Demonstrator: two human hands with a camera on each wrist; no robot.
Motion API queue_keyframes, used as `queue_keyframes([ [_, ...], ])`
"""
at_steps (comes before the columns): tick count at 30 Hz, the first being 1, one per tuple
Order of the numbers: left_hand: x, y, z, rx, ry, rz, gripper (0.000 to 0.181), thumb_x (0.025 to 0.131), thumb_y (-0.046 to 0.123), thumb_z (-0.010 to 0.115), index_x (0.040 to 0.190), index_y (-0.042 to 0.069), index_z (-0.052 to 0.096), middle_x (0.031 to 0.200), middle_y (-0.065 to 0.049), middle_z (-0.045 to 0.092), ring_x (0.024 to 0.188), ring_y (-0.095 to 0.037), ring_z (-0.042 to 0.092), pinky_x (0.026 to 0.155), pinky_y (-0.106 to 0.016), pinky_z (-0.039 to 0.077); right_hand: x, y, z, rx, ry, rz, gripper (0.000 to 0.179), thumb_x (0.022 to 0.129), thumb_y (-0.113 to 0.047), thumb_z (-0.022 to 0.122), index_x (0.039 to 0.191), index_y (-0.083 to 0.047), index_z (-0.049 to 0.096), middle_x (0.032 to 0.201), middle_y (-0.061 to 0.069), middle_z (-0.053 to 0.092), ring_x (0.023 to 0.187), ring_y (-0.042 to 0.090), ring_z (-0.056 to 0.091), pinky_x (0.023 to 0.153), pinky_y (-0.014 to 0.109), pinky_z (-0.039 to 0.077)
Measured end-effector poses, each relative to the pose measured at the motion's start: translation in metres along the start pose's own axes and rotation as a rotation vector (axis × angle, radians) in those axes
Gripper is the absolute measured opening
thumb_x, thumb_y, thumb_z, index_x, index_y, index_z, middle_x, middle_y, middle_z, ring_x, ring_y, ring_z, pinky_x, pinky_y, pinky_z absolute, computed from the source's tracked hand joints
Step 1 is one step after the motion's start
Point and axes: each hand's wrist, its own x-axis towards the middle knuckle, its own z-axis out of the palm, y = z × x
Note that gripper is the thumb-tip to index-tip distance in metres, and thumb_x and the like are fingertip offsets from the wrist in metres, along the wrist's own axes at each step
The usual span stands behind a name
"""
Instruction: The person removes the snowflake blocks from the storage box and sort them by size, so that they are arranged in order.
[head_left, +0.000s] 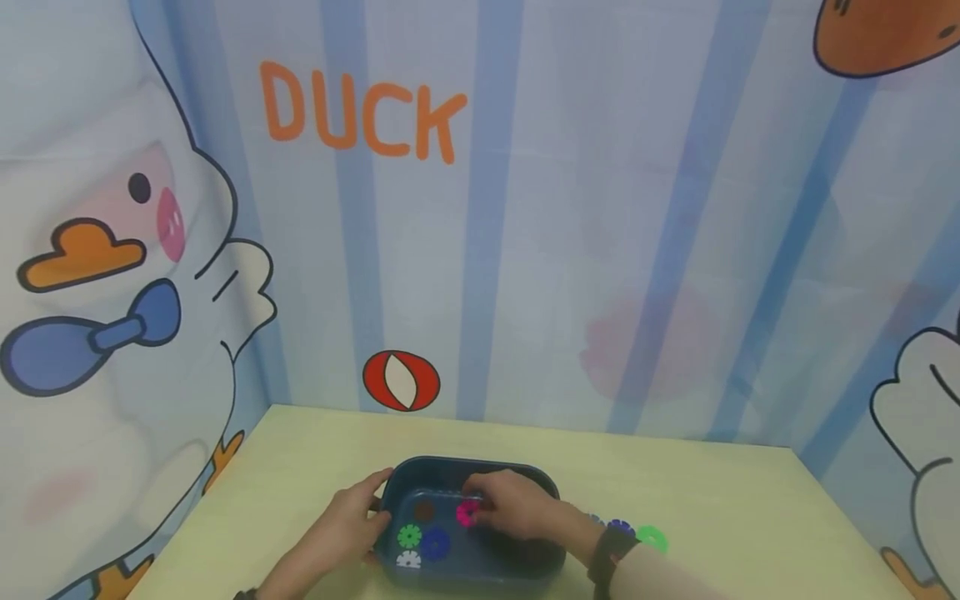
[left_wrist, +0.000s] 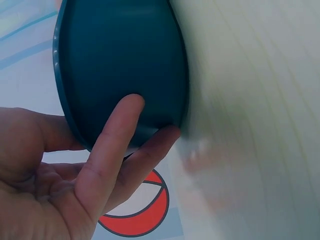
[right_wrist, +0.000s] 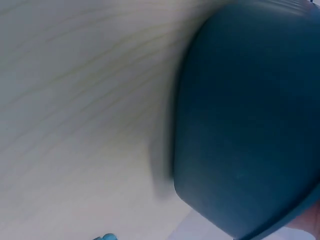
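Note:
A dark blue plastic basin [head_left: 517, 567] stands on the table. My left hand [head_left: 348, 521] grips its left end; in the left wrist view this hand [left_wrist: 95, 180] has fingers against the outer wall and the thumb at the rim. Inside the basin, my right hand [head_left: 517, 504] pinches a pink snowflake disc [head_left: 467, 512] above the floor. Left of it lie a green disc [head_left: 409, 536], a blue disc [head_left: 435, 544], a white disc [head_left: 408, 559] and a brown disc [head_left: 424, 511]. The right wrist view shows mostly the basin's outer wall [right_wrist: 245, 120], which hides the fingertips.
Right of the basin, partly behind the right forearm, lie a blue disc [head_left: 621, 527] and a light green disc [head_left: 652, 538] on the pale yellow table [head_left: 720, 483]. A striped cloth backdrop [head_left: 570, 208] with printed ducks rises behind the table's back edge.

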Motion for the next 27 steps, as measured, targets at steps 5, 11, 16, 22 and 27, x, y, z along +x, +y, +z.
queue_keyframes([
  [5,0.001,0.0,0.0,0.007,-0.008,0.005,0.066,0.096,-0.011,0.062,0.158,-0.005,0.041,0.119,-0.03,0.07,0.086,-0.029,0.076,0.05,-0.037,0.066,0.004,0.0,0.004,-0.052,-0.029,0.033,0.037,0.094,-0.023,0.081,0.127,-0.009,0.072,0.087,-0.005,0.07,0.075,0.004,0.061,0.067,0.023,0.056],
  [11,0.0,0.0,0.0,0.005,-0.007,0.003,0.066,0.096,-0.011,0.062,0.158,-0.004,0.041,0.119,-0.031,0.07,0.084,-0.026,0.075,0.051,-0.038,0.066,0.006,0.002,0.01,-0.098,-0.04,0.055,0.037,0.091,-0.021,0.083,0.125,-0.011,0.071,0.083,-0.008,0.065,0.071,0.003,0.056,0.063,0.021,0.052],
  [16,-0.002,0.001,-0.001,0.003,-0.006,-0.008,0.066,0.095,-0.011,0.062,0.158,-0.004,0.041,0.12,-0.031,0.07,0.085,-0.027,0.075,0.051,-0.038,0.067,0.006,0.001,0.011,-0.095,-0.022,0.071,0.03,0.089,-0.02,0.085,0.113,-0.012,0.069,0.082,-0.008,0.064,0.07,0.003,0.056,0.061,0.021,0.052],
  [22,-0.002,0.002,-0.001,0.007,-0.013,-0.022,0.067,0.096,-0.01,0.062,0.159,-0.003,0.039,0.121,-0.03,0.07,0.082,-0.024,0.074,0.052,-0.038,0.067,0.006,-0.001,0.008,-0.068,-0.018,0.119,0.035,0.085,-0.028,0.09,0.099,-0.016,0.06,0.077,-0.01,0.058,0.066,0.005,0.052,0.055,0.022,0.047],
  [27,-0.002,0.003,-0.001,0.003,-0.019,-0.028,0.067,0.097,-0.01,0.062,0.159,-0.003,0.039,0.122,-0.03,0.07,0.082,-0.025,0.075,0.053,-0.038,0.067,0.006,-0.001,0.005,-0.063,-0.038,0.095,0.028,0.086,-0.026,0.089,0.089,-0.018,0.062,0.071,-0.011,0.056,0.062,0.004,0.05,0.051,0.021,0.043],
])
